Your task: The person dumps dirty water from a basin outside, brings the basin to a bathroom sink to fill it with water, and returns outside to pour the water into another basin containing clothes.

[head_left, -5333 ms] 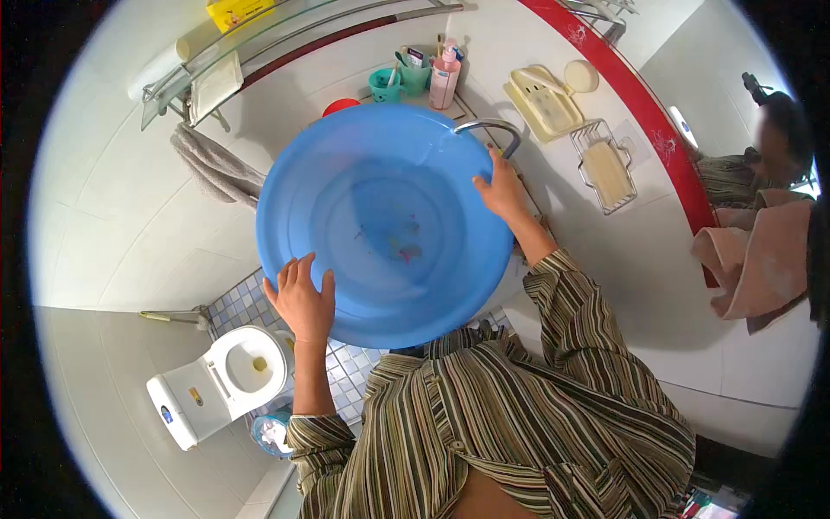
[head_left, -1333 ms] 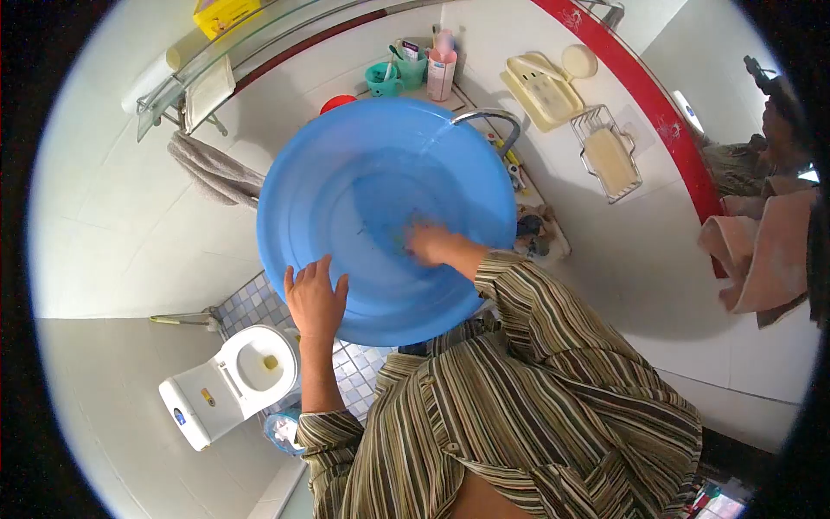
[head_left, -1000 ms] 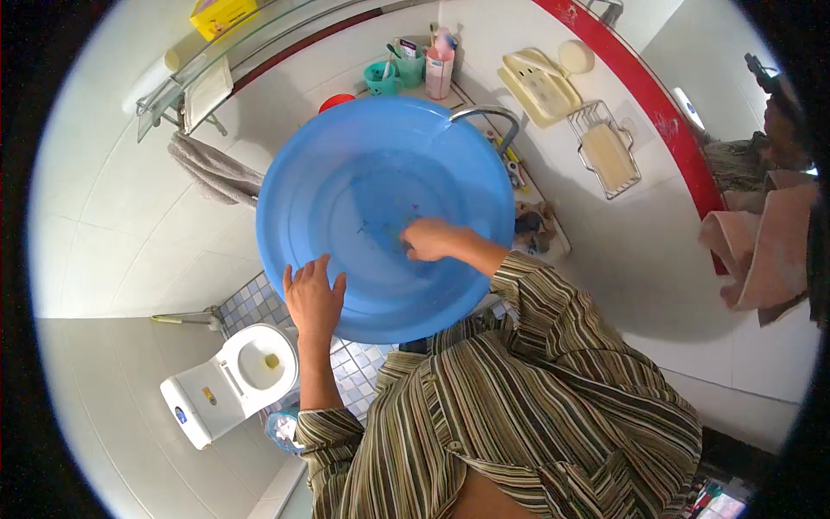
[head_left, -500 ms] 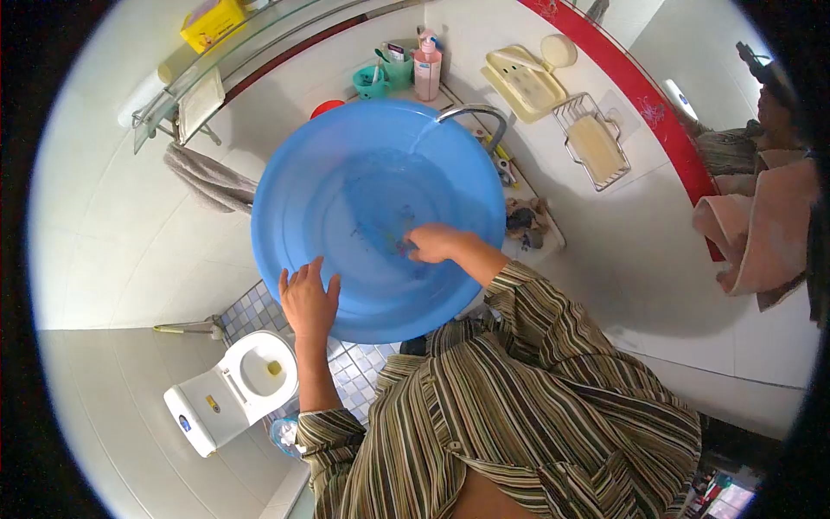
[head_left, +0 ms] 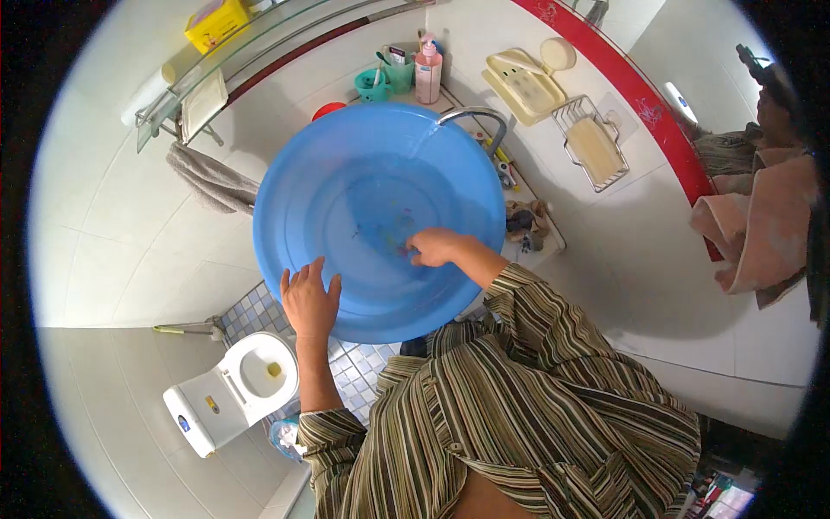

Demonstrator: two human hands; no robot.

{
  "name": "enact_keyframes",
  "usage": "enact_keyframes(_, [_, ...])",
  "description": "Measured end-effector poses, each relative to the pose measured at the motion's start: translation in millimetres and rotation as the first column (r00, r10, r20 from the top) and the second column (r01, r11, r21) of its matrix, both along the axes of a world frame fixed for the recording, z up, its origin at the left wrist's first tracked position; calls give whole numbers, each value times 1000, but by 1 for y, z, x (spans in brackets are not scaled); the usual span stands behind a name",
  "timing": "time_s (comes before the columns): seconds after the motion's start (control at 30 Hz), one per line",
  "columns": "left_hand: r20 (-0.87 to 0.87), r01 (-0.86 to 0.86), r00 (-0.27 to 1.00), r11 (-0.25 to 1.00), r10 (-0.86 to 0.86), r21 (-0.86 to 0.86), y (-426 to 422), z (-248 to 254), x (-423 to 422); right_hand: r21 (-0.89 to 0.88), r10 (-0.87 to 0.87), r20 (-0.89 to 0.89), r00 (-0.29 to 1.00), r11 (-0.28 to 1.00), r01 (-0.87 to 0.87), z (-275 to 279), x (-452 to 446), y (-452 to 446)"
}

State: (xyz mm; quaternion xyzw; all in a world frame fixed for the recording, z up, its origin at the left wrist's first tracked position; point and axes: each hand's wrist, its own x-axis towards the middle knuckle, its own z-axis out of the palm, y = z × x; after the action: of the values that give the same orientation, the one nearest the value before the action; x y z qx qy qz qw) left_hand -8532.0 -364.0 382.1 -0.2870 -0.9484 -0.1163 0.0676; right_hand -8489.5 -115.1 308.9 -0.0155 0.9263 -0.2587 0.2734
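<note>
A large round blue basin sits under the chrome faucet, with shallow water and small dark and coloured specks in its bottom. My right hand reaches into the basin with fingers curled together beside the specks; whatever is between the fingertips, if anything, is too small to make out. Over the near left part of the rim, my left hand has its fingers spread and holds nothing. Whether it touches the rim I cannot tell.
Behind the basin stand a pink pump bottle and green cups. A wire soap rack and a yellow soap dish are on the right wall. A toilet stands at lower left; a grey towel hangs left.
The water stream under the faucet, plain before, is fainter now, and the water surface looks calmer. Both hands stay in nearly the same place.
</note>
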Motion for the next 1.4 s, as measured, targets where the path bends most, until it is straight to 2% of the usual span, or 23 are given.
enact_keyframes(0.3, [28, -15, 999, 1000, 15, 0, 0, 3, 1, 52, 27, 86, 996, 998, -31, 7, -3, -1])
enact_keyframes(0.8, [18, -17, 1000, 1000, 17, 17, 1, 4, 1, -5, 29, 62, 998, 1000, -29, 2, -4, -1])
enact_keyframes(1.4, [33, -27, 999, 1000, 27, 4, 3, 6, 1, 44, 61, 32, 998, 997, -62, 9, -4, 0])
